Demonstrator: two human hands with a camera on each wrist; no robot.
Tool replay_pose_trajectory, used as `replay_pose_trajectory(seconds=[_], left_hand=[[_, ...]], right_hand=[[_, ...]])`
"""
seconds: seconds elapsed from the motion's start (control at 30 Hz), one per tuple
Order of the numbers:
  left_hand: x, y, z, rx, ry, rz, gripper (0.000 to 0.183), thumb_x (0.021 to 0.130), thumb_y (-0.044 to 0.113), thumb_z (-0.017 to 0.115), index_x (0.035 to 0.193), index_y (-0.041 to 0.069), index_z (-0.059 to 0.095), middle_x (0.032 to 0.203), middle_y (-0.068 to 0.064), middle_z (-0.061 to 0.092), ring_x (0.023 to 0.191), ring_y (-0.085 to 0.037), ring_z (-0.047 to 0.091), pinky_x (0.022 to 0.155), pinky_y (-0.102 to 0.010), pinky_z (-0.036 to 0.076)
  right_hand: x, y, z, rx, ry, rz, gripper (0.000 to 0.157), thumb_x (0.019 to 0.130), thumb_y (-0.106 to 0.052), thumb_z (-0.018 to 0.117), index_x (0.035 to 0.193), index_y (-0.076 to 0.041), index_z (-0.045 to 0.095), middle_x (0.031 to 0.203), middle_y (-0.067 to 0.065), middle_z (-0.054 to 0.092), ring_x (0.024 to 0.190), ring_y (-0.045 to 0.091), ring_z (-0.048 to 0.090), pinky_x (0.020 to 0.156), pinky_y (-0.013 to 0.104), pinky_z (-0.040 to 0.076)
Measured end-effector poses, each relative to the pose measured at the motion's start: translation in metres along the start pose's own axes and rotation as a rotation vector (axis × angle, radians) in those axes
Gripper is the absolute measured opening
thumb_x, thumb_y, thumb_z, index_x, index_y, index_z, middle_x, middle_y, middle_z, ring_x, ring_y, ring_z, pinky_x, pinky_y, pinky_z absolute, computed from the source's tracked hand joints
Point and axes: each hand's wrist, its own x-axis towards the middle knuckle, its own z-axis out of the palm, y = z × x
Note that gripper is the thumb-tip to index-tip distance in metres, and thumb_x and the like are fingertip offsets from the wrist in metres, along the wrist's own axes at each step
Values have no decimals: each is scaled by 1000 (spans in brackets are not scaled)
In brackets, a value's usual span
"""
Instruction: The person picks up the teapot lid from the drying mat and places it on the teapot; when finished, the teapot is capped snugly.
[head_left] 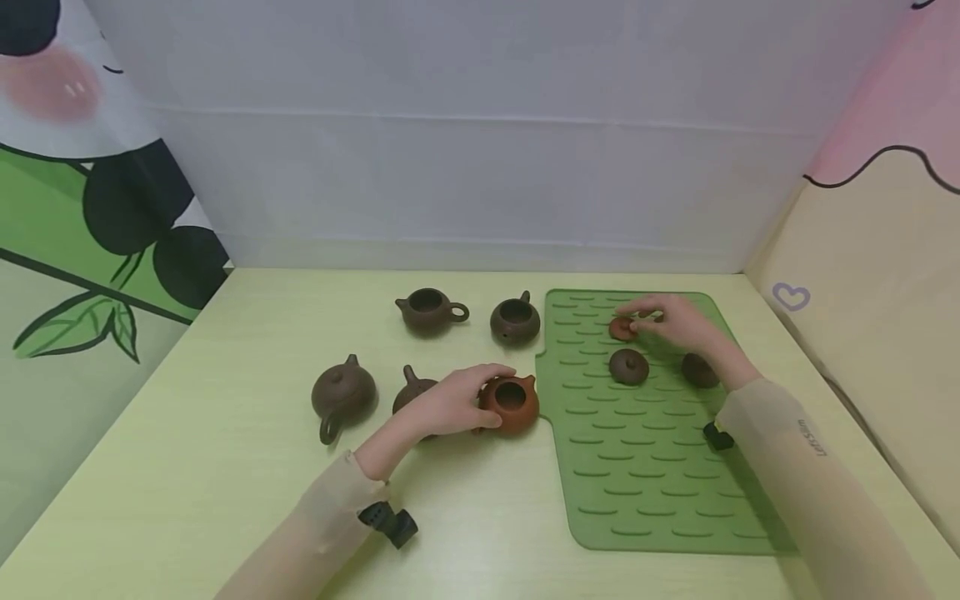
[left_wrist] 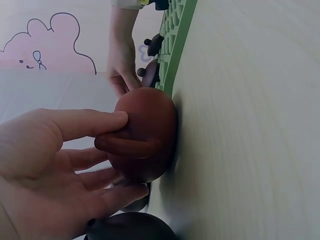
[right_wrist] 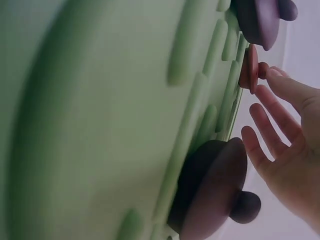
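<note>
My left hand (head_left: 456, 402) curves its thumb and fingers round a lidless reddish-brown teapot (head_left: 517, 408) standing on the table at the mat's left edge. In the left wrist view the teapot's handle (left_wrist: 127, 146) points towards my palm. Over the far part of the green mat (head_left: 622, 450), my right hand (head_left: 671, 321) pinches the knob of a small reddish lid (head_left: 621, 330). The right wrist view has thumb and a finger at that lid's knob (right_wrist: 263, 70). Nearer me on the mat lie a dark brown lid (head_left: 628, 367) and another dark lid (head_left: 699, 372), partly behind my right forearm.
Two lidless dark teapots, one with its handle to the right (head_left: 426, 312) and one beside the mat (head_left: 515, 322), stand at the back. A lidded dark teapot (head_left: 342, 393) sits at left. Another dark teapot (head_left: 412, 389) is partly hidden behind my left hand.
</note>
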Motion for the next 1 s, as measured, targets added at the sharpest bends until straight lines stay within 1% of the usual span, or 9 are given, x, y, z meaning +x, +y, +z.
replay_pose_trajectory(seconds=[0.27,0.4,0.5,0.57,0.6,0.7,0.8,0.9,1.0], left_hand=[[0,-1,-1,-27,-4,-50,70,85,11,73,148,9,43,139,-10,59,124,-24,57,105,-43,45],[-3,-1,-3,-74,-4,-95,74,86,15,73,151,7,38,149,-13,50,136,-29,50,113,-45,40],[-10,-2,-6,-62,7,-106,74,87,18,73,151,6,38,153,-13,46,141,-33,45,115,-48,39],[-16,-2,-8,-29,32,-107,73,86,20,74,149,6,41,152,-13,47,136,-35,51,113,-48,42],[-19,-2,-9,10,51,-100,71,86,21,75,148,5,44,152,-14,48,136,-35,51,112,-48,42],[-27,1,-10,122,123,-69,60,83,23,78,136,4,57,147,-15,53,133,-38,52,111,-49,43],[-31,2,-9,242,194,-53,40,80,27,82,115,10,73,138,-12,61,132,-38,45,109,-54,39],[-34,1,-7,282,243,-61,18,77,30,84,91,20,77,126,-5,68,126,-35,45,104,-55,37],[-36,0,-5,291,277,-58,10,77,30,84,80,27,75,114,2,72,118,-30,49,102,-57,32]], right_hand=[[1,0,0,-11,-16,30,34,94,-10,65,129,-9,66,132,16,65,115,37,62,95,56,49],[3,-1,2,-17,-18,44,32,94,-11,66,126,-11,68,129,14,67,111,35,64,95,56,49],[5,0,4,-14,-22,53,30,94,-11,67,124,-11,69,127,15,68,111,35,65,95,56,50],[5,1,4,-11,-22,65,29,94,-12,67,123,-12,70,127,14,68,111,35,65,95,55,49],[6,1,4,-8,-20,72,29,94,-12,67,122,-12,70,126,14,68,111,35,65,95,56,49],[6,2,3,-2,-16,95,27,94,-12,66,121,-13,71,126,14,68,112,35,64,95,56,49],[5,2,3,-1,-19,105,27,94,-12,66,121,-13,71,126,14,68,112,36,64,95,56,49],[5,2,2,-1,-28,105,27,95,-12,65,121,-12,70,126,15,68,113,36,63,95,57,49],[4,1,3,-3,-28,103,27,95,-12,65,122,-12,70,127,15,68,113,36,63,95,57,49]])
